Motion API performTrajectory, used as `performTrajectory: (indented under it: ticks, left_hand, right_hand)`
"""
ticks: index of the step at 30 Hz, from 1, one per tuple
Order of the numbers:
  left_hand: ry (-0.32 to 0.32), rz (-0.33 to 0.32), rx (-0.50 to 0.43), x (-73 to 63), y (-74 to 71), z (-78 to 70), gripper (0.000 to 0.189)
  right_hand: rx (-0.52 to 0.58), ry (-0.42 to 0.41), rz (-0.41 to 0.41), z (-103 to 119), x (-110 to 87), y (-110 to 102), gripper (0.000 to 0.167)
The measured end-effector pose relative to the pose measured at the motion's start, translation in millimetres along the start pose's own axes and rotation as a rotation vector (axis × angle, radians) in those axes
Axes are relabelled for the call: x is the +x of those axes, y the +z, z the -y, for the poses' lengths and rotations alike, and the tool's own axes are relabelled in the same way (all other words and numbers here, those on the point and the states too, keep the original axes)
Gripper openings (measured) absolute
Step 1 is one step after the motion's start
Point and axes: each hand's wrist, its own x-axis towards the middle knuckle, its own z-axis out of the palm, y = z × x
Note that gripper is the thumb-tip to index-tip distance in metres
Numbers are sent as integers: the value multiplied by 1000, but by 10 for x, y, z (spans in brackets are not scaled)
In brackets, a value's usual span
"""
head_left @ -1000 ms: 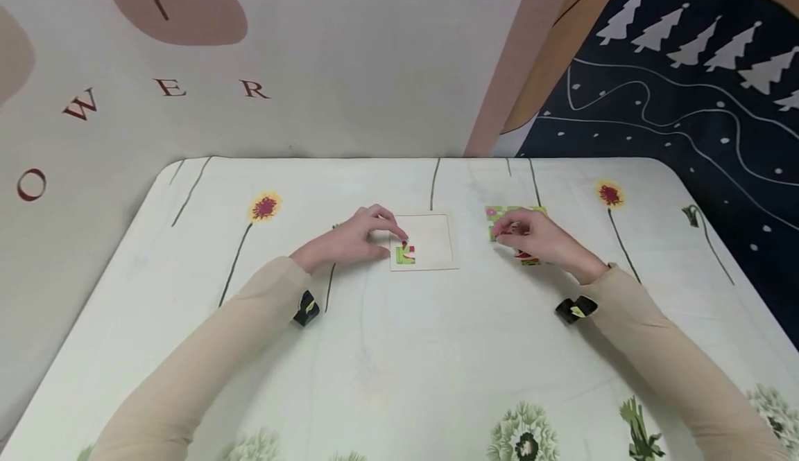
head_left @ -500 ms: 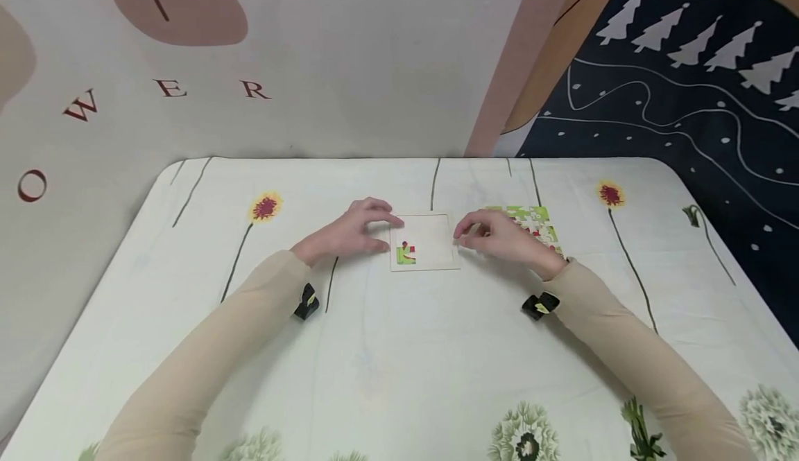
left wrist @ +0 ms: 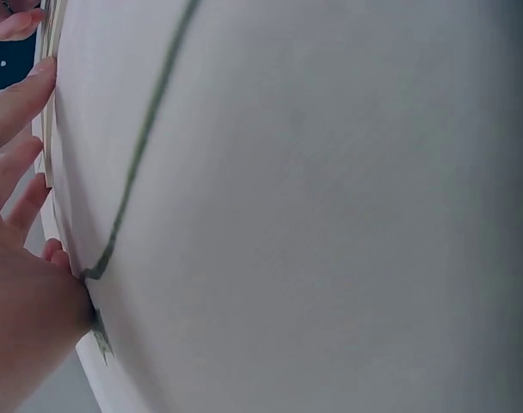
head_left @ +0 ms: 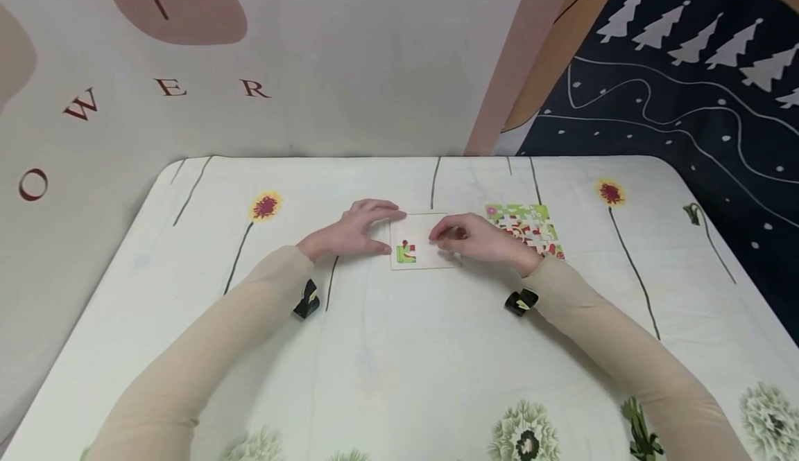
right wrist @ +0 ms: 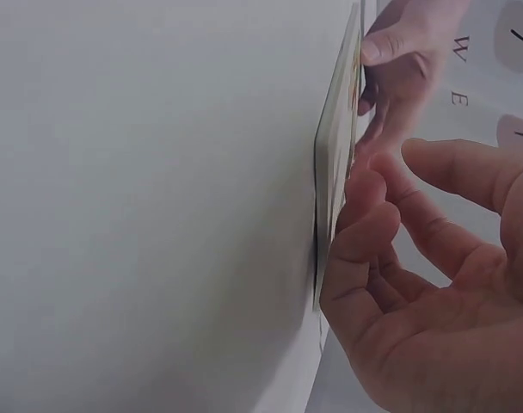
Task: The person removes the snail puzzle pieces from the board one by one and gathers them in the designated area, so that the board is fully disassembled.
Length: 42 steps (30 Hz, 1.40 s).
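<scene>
A shallow white puzzle tray [head_left: 424, 224] lies flat on the cloth, with a small joined patch of green, red and white puzzle pieces [head_left: 406, 254] in its near left corner. My left hand [head_left: 357, 229] steadies the tray's left side, thumb and fingers spread and fingertips right at the rim. Over the tray's right part, my right hand [head_left: 479, 240] has thumb and index finger drawn together on a puzzle piece, mostly hidden by the fingertips. In the right wrist view the curled lower fingers of the right hand [right wrist: 416, 310] sit beside the tray's edge [right wrist: 326, 185].
Right of the tray lies a patterned jigsaw [head_left: 519, 214] in green, red and white, partly covered by the right hand. A flower-printed white cloth [head_left: 374, 350] covers the table. A printed wall [head_left: 374, 66] rises behind its far edge.
My right hand has travelled left from the jigsaw to over the tray, uncovering more of the jigsaw. My left hand's index finger has drawn back from the pieces to the tray's far left corner.
</scene>
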Motion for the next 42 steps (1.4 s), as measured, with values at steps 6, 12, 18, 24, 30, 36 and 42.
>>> performTrajectory:
  ticks: [6,12,18,24,30,36,42]
  left_hand:
    - [-9,18,7,-10,-10,-11,67]
    - [-22,25,1,-8,-19,-15,68]
    - [-25,32,3,3,-17,0,68]
    - [-32,34,2,8,-18,6,69]
    - [-25,31,-8,14,-16,10,68]
    - [-32,27,-20,11,-17,8,68]
    - [-23,25,-16,16,-21,18,69]
  right_hand:
    - [-12,13,41,63,80,70,22]
    - [-35,16,68,126,148,117,25]
    - [-69,17,83,134,180,152,31]
    - [-119,-6,45,139,189,187,37]
    - [-115,5,31,141,204,224,33]
    - [-71,-17,50,123,244,219,29]
    - [-20,-40,44,111,261,216,27]
